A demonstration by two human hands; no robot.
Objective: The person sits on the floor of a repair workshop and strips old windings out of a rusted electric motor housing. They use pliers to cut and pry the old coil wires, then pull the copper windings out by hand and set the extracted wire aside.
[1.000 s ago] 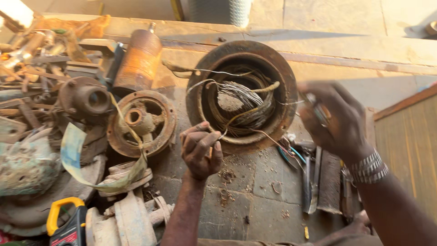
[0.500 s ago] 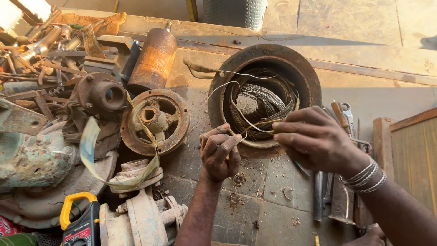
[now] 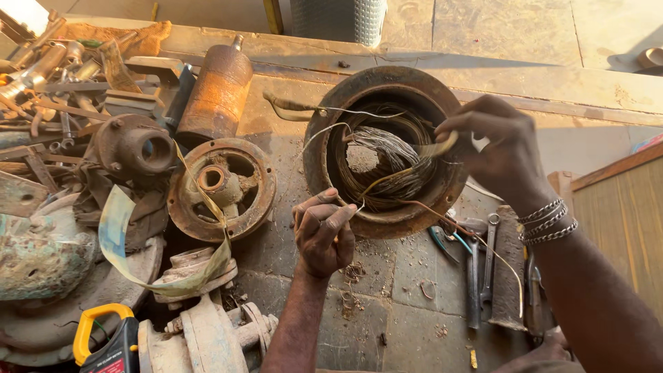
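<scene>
A coil of wire (image 3: 387, 162) is seated in the round housing (image 3: 324, 173); spanners (image 3: 483, 269) are laid to its right, an end cover (image 3: 221, 188) to its left.

Dusty stone-slab workbench (image 3: 414, 331), concrete floor (image 3: 511, 27) beyond, wooden panel (image 3: 621, 221) at right, warm low sunlight

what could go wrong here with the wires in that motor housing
The thin wire pinched by the left hand may snap or cut bare fingers if pulled hard. The right hand works at the rusty housing rim, which might scrape skin. Loose strands in the winding could tangle.
</scene>
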